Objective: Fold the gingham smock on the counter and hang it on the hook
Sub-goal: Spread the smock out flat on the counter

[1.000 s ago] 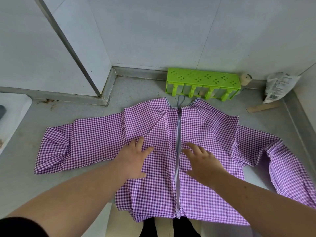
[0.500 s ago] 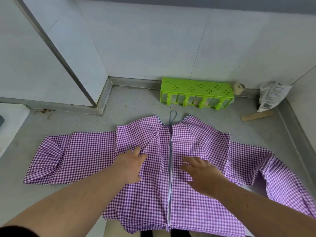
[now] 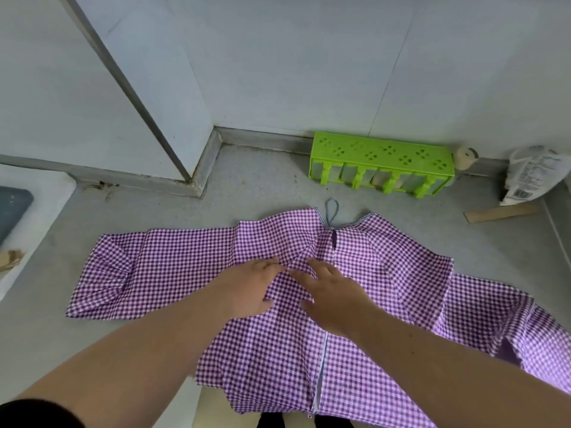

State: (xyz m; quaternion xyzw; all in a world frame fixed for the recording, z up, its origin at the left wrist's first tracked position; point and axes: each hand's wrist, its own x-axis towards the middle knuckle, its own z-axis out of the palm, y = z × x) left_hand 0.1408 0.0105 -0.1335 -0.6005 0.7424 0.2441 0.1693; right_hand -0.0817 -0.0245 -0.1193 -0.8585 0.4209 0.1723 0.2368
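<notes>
From my head view, the gingham smock point(image 3: 355, 304) lies spread across the grey worktop point(image 3: 262, 186), front side up, its near hem hanging over the near edge. One sleeve stretches flat to the left; the other runs to the right and rumples toward the edge. A small loop point(image 3: 332, 211) pokes out from the collar on the far side.

My left hand point(image 3: 247, 291) rests on the cloth just left of the centre seam, palm down, fingers point(image 3: 272, 262) loosely straight and pressing the fabric. My right hand point(image 3: 333, 295) lies just beside it, on the seam, fingers spread and flat on the cloth; neither hand grips anything. The fabric puckers into a ridge between my two hands.

Against the far wall stands a green plastic rack point(image 3: 381, 163). Right of it sit a small round object point(image 3: 465, 156) and a crumpled plastic bag point(image 3: 534, 177), with a flat wooden stick point(image 3: 500, 213) lying nearer.
</notes>
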